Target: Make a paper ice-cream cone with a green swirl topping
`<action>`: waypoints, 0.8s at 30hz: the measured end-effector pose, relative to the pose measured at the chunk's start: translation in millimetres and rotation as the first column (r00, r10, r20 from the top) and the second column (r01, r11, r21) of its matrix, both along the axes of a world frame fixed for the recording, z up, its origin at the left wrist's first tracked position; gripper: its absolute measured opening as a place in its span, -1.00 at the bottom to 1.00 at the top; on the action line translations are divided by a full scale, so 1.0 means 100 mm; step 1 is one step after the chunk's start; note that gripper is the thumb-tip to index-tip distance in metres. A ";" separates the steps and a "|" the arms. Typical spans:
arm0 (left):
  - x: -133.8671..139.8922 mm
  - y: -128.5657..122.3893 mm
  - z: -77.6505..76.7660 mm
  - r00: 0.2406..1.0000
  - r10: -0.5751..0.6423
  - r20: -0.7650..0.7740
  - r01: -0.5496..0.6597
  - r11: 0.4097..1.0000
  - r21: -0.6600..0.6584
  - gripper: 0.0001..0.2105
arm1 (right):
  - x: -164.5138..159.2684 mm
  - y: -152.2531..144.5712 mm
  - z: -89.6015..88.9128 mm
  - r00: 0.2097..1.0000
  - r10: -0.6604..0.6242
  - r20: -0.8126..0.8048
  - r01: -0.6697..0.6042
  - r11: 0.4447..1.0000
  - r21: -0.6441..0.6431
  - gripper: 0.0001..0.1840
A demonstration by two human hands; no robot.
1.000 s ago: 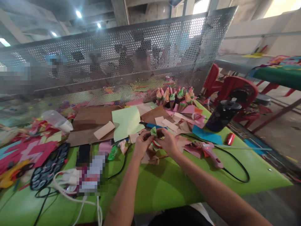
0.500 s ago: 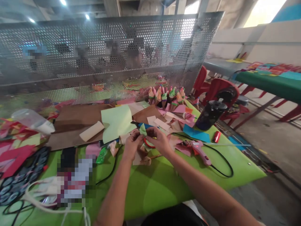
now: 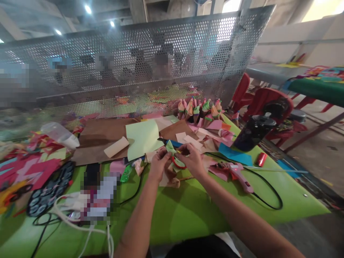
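Between my hands a small light green paper piece (image 3: pixel 170 146) stands up in a pointed shape. My left hand (image 3: pixel 159 165) is closed, pinching it from the left. The fingers of my right hand (image 3: pixel 192 159) are pinched together at its right side, where a small yellowish bit shows; their exact hold is partly hidden. Just below the fingertips is a red loop (image 3: pixel 179 164), too covered to name surely. Brown paper scraps (image 3: pixel 168 178) lie beneath the hands. A large pale green sheet (image 3: pixel 142 138) is spread behind my left hand.
Right of my hands lies a pink glue gun (image 3: pixel 242 177) with its black cord. A dark tumbler (image 3: pixel 254 132) stands near the right edge, behind a red cylinder (image 3: pixel 261 159). Paper ice-cream cones (image 3: pixel 199 109) stand at the back. A power strip (image 3: pixel 100 197) and cables lie left.
The view has turned left, so everything sits further right in the picture. My right fingers have drawn slightly away from my left, and a yellowish bit now shows by them.
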State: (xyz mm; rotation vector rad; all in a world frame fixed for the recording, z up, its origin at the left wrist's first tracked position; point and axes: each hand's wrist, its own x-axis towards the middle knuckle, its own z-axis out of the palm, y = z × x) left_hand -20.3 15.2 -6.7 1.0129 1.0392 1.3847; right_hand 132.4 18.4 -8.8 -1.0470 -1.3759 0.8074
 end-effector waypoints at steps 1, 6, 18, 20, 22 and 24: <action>0.00 -0.01 0.00 1.000 -0.005 -0.005 0.005 1.000 0.001 -0.58 | 0.01 -0.01 0.01 0.999 -0.033 0.030 0.032 0.999 0.025 -0.84; 0.03 -0.03 0.01 0.999 0.007 -0.037 -0.007 1.000 0.002 -0.62 | -0.01 -0.03 0.00 0.997 -0.054 0.059 0.051 0.997 0.049 -0.93; 0.00 -0.01 -0.02 0.982 0.066 -0.179 -0.049 0.994 0.098 -0.67 | -0.03 -0.03 -0.06 0.993 0.097 -0.061 -0.101 0.993 -0.061 -0.77; 0.00 -0.02 -0.01 0.978 0.054 -0.201 -0.031 0.993 0.117 -0.68 | -0.03 -0.04 -0.06 0.992 0.113 -0.063 -0.117 0.991 -0.069 -0.75; 0.00 -0.02 0.00 0.978 0.039 -0.203 -0.014 0.992 0.123 -0.67 | -0.02 -0.03 -0.06 0.992 0.118 -0.053 -0.122 0.989 -0.079 -0.74; 0.00 -0.02 0.00 0.981 0.036 -0.190 -0.012 0.992 0.122 -0.66 | -0.02 -0.02 -0.07 0.991 0.126 -0.041 -0.129 0.988 -0.082 -0.73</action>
